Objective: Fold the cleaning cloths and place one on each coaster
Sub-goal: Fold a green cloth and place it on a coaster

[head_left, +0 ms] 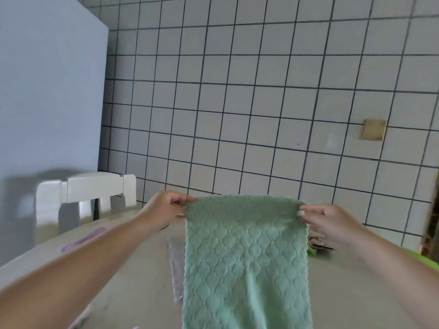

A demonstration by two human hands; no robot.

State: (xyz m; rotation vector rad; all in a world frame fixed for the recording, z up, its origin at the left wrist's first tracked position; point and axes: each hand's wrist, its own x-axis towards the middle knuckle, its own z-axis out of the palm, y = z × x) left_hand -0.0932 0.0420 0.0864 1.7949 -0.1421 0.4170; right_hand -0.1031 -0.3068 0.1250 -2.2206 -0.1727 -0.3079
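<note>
Hands first: we see two, held apart above the table (147, 269). Our left hand (164, 208) pinches the upper left corner of one green cloth (247, 257) between thumb and fingertips; our right hand (332, 224) pinches the upper right corner the same way. Between these two grips the top edge of the cloth is stretched level, and the rest hangs down in front of us, running out of view at the bottom. Its surface carries a raised scale pattern and its side edges are scalloped.

We count one further cloth for certain: a grey cloth (177, 271) lying flat on the table, just left of the hanging green one and partly hidden behind it. One lilac item (83, 238) lies near the table's left edge; it is too blurred for us to tell whether it is a cloth or a coaster. Near the right edge, below our right hand, we see one bright green flat piece (427, 261) and some dark patterned material, both unclear.

One white chair (95, 193) stands at the far left edge, against a tiled wall (261, 91).
</note>
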